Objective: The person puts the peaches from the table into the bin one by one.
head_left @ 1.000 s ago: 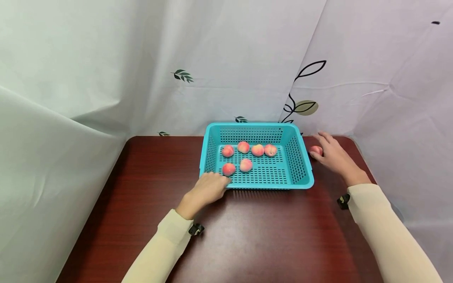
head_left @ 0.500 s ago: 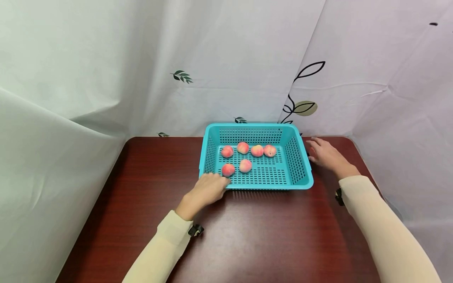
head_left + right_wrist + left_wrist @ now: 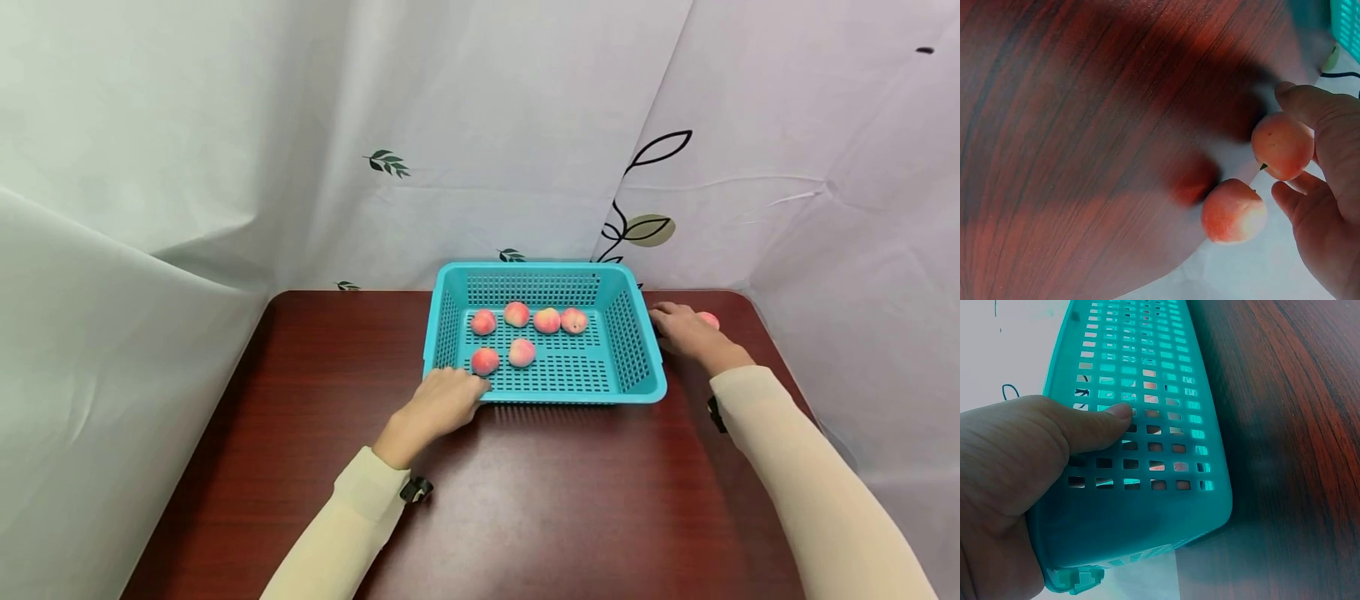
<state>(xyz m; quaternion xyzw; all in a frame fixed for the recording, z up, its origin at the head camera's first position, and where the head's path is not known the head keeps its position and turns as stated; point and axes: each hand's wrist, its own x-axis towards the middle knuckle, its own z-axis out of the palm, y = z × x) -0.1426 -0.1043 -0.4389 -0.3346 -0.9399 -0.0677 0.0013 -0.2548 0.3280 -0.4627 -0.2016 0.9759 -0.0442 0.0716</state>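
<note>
A turquoise perforated plastic basket (image 3: 633,350) stands at the back of the table. My left hand (image 3: 447,398) grips its front left rim, the thumb (image 3: 1100,428) pressed flat on the outer wall in the left wrist view. Inside the basket lie several peaches (image 3: 522,352), spread over its left and middle part. My right hand (image 3: 688,332) is beside the basket's right wall, its fingers curved round a peach (image 3: 1282,145) that the head view hides. A second loose peach (image 3: 707,320) lies on the table just right of that hand.
The dark red-brown wooden table (image 3: 525,500) has a rounded back edge close behind the basket and the loose peaches. White curtain (image 3: 480,125) with leaf prints hangs behind and along both sides.
My right hand has moved left toward the basket, closing over the peach seen there before. A second loose peach now shows to its right. My left hand and the basket stay put.
</note>
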